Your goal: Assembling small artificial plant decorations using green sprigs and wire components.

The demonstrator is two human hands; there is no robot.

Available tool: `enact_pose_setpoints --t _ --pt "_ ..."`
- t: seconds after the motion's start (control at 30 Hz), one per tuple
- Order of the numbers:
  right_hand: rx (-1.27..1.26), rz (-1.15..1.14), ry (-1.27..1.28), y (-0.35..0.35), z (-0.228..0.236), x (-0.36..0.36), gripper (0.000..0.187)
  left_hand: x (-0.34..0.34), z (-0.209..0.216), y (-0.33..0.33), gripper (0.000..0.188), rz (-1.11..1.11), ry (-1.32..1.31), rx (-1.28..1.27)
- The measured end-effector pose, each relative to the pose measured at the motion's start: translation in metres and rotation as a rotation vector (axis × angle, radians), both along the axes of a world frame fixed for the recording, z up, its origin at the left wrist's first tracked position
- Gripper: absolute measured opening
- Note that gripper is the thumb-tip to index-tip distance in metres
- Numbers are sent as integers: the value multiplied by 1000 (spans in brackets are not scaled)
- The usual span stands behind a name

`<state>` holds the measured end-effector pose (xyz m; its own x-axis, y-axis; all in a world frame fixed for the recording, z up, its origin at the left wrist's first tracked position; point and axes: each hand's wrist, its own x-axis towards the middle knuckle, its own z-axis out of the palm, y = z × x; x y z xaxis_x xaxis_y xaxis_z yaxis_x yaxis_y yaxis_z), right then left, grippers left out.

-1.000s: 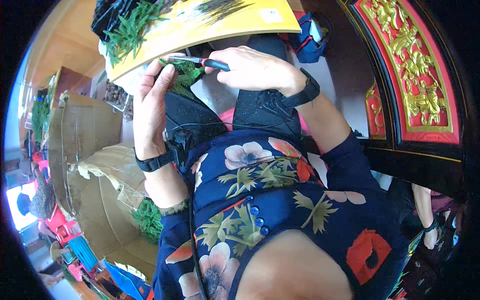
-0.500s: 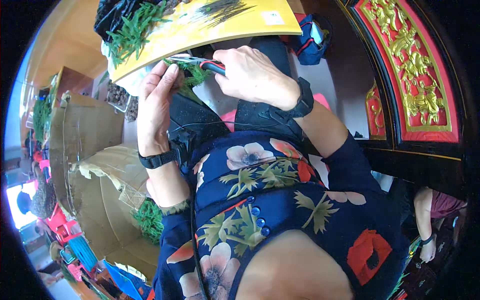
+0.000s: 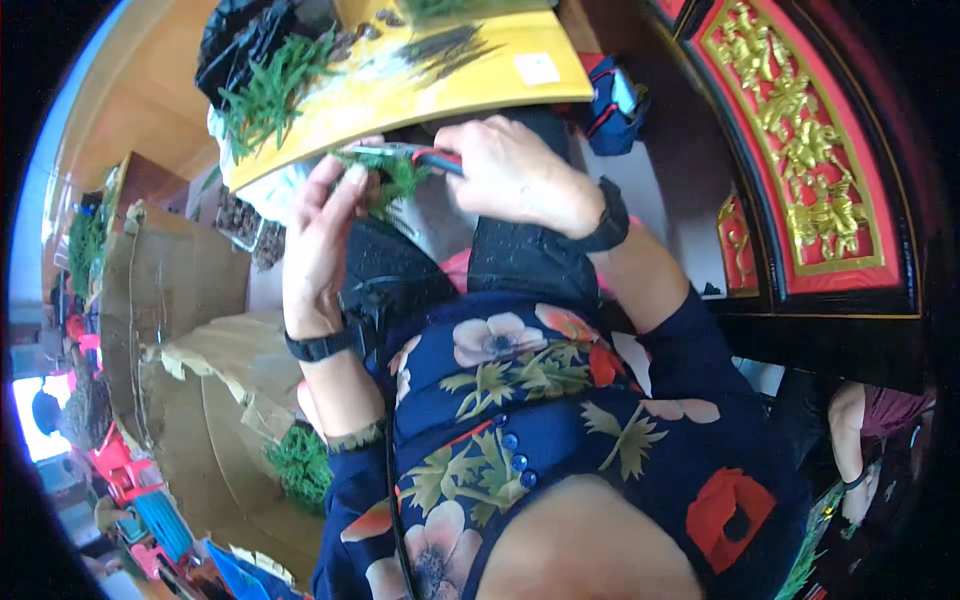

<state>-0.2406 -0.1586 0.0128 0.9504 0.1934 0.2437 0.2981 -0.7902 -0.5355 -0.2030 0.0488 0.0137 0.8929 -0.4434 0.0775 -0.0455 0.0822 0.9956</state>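
Note:
My right hand [image 3: 525, 180] is closed round the red-and-black handles of a pair of pliers [image 3: 437, 160]. The pliers' metal jaws reach left to a green sprig [image 3: 402, 180] that looks like artificial foliage. My left hand [image 3: 325, 215] pinches this sprig between thumb and fingers, next to the jaws. Both hands are just in front of the near edge of a yellow board [image 3: 505, 88], above my lap. On the board lie a heap of similar green sprigs [image 3: 268, 100], a bundle of thin dark wires [image 3: 445, 52] and a white label [image 3: 537, 68].
A black plastic bag [image 3: 228, 50] sits at the board's far left. An open cardboard box [image 3: 205, 430] with green foliage [image 3: 302, 467] stands at my left. A dark blue bag [image 3: 612, 112] and carved gold-and-red panel [image 3: 800, 150] are at right. Another person's hand [image 3: 860, 495] shows lower right.
The board, my hands, the pliers and the sprig all sit slightly lower in the picture. The pliers' jaws stay at the sprig, and both hands keep their hold.

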Motion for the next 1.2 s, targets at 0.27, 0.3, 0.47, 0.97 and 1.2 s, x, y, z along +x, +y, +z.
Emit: enact_pose_setpoints --t 0.27,0.3,0.47,0.97,1.2 --pt "43 -49 63 2 3 -4 15 -7 9 -7 43 173 -330 85" --pt "48 -47 75 1 3 -2 16 -6 7 -8 43 174 -340 73" --pt "137 -33 -29 -8 1 26 23 -1 3 -9 51 337 -498 213" --pt "154 -586 124 -138 -10 153 71 6 -9 -1 46 345 -353 180" --pt "-95 -778 242 -139 -64 137 73 36 -25 -28 33 188 -420 525"
